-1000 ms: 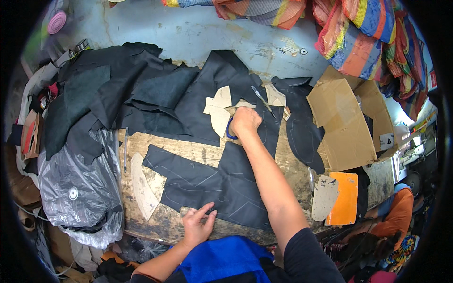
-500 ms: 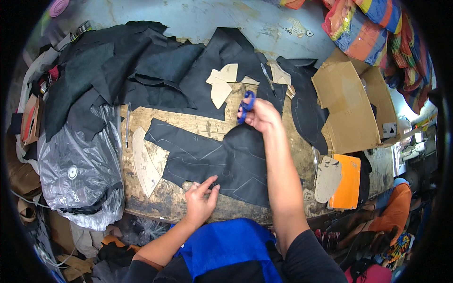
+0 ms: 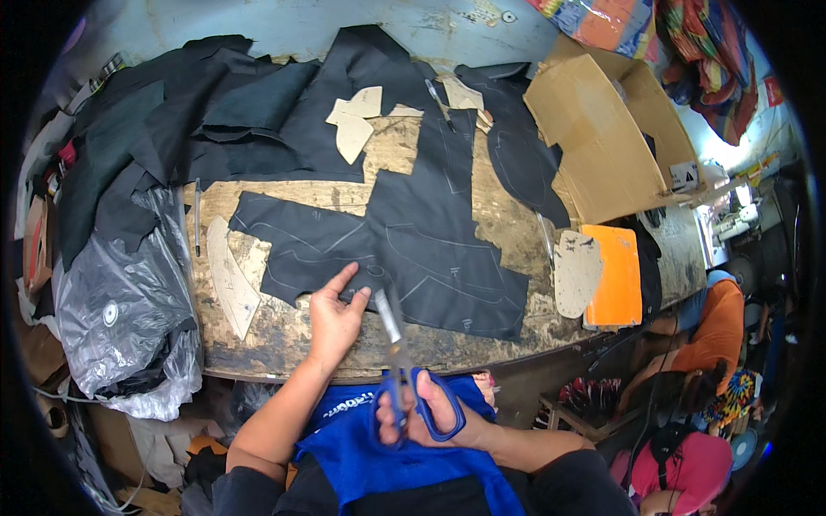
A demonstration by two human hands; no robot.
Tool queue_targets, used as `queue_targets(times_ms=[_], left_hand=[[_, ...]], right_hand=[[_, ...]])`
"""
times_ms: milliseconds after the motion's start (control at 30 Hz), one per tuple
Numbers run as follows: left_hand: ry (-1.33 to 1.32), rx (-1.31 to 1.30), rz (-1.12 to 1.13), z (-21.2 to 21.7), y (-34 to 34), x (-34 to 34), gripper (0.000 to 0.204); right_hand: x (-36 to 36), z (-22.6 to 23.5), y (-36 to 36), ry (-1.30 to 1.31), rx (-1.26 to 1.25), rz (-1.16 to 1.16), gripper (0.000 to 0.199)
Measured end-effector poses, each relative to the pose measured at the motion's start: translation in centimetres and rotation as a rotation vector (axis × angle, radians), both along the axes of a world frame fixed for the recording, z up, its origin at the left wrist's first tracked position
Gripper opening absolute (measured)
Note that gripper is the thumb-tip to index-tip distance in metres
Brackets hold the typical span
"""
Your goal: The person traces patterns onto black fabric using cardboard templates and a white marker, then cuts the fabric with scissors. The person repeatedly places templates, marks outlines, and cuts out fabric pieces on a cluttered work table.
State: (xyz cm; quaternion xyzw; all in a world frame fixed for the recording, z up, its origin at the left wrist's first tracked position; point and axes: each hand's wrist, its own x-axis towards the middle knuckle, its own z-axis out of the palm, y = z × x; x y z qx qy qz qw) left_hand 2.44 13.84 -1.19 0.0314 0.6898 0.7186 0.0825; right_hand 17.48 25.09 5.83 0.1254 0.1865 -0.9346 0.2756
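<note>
The black sheet with pale drawn outlines (image 3: 404, 245) lies flat across the near middle of the worktable (image 3: 292, 337), its lower edge close to the person's apron (image 3: 379, 456); from where I stand it looks like leather or something like it, light, soft and limp, likely to drag or wrinkle if pushed, though hardly fragile; I'd take hold at the margin, flat between thumb and fingers, clear of the drawn lines. The left hand (image 3: 335, 316) is just there, at the near edge, its thumb and forefinger spread with a gap between them, tips resting on the sheet rather than pinching it; its forearm slants up from the lower left. The right hand (image 3: 428, 433) sits low before the apron, wrist bent so that the forearm comes in almost sideways; its thumb and fingers are through the blue-handled scissors (image 3: 396, 351), which look stiff and fairly weighty, best held by those loops; the blades point away from the body toward the sheet's near edge, too blurred for me to tell whether they touch it; farther off, pale templates (image 3: 353, 138) lie beyond the sheet.
</note>
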Motion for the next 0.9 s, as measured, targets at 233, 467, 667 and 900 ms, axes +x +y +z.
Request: queue_targets(times_ms=[233, 467, 667, 900], left_hand=[[-0.173, 0.168, -0.073, 1.6, -0.2, 0.0, 0.05], [-0.29, 0.179, -0.041, 2.2, -0.4, 1.9, 0.049], [-0.282, 0.208, -0.014, 1.3, 0.1, 2.5, 0.052], [-0.355, 0.31, 0.014, 1.5, -0.1, 2.5, 0.053]], right_hand=[[0.4, -1.1, -2.8, -0.081, 0.024, 0.117, 0.085], [-2.5, -1.5, -4.1, -0.206, 0.358, -0.072, 0.077], [-2.4, -1.6, -3.9, -0.324, 0.318, -0.136, 0.049], [-2.8, -1.3, -2.7, -0.221, 0.471, -0.067, 0.046]])
